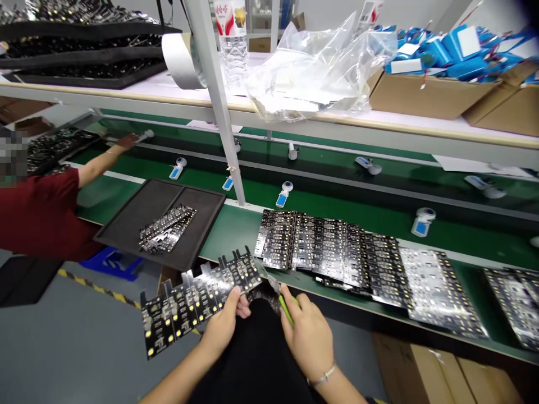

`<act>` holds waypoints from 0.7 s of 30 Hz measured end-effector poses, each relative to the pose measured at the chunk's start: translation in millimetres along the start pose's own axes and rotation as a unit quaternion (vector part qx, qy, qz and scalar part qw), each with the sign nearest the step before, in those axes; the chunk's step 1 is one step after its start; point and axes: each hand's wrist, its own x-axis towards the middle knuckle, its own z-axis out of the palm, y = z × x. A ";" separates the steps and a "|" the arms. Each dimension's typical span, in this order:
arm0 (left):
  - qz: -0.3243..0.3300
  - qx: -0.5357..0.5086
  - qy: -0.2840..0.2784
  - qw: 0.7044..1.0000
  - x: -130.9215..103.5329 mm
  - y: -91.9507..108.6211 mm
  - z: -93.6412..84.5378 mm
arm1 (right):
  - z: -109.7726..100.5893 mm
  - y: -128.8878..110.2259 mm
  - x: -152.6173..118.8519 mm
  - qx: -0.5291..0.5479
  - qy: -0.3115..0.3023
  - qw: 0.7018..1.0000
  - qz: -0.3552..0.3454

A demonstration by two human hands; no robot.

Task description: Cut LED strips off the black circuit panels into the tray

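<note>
My left hand (pixel 223 324) grips the lower right edge of a long black circuit board panel (pixel 197 303), which is tilted in front of me and carries yellow-white square parts and tabs along its upper edge. In my right hand (pixel 309 332) is a pair of green-handled nippers (pixel 287 310). Their metal jaws are near the panel's right end; whether they touch it I cannot tell. Overlapping circuit board panels (pixel 332 247) lie along the bench edge beyond my right hand. To the left, a black tray (pixel 138 202) bears some loose cut boards (pixel 168 229).
A co-worker's arm (pixel 99 164) reaches over the green conveyor (pixel 337 209) at the left. Small white-and-blue devices (pixel 284 194) lie on the belt. A metal post (pixel 223 112) rises ahead. The shelf above holds a water bottle (pixel 233 50), plastic bag (pixel 311 73) and cardboard box (pixel 429 95).
</note>
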 end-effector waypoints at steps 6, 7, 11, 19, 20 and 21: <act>0.122 0.330 0.107 0.930 33.8 -43.5 -87.4 | 52.4 59.6 11.1 -0.084 -0.226 0.970 0.030; 0.121 0.348 0.111 0.923 39.8 -56.9 -102.7 | 60.9 71.2 8.1 -0.090 -0.245 0.964 0.047; 0.087 0.322 0.162 0.929 64.5 -107.2 -151.5 | 84.7 101.5 -14.4 -0.082 -0.305 0.945 0.088; 0.019 0.395 0.251 0.883 163.1 -73.1 -273.8 | 104.4 109.2 -29.1 -0.058 -0.341 0.931 0.113; 0.013 0.406 0.260 0.876 178.2 -59.4 -291.9 | 106.7 109.2 -29.4 -0.054 -0.340 0.932 0.116; 0.009 0.418 0.264 0.869 192.5 -45.7 -308.2 | 109.1 109.4 -30.4 -0.047 -0.337 0.932 0.121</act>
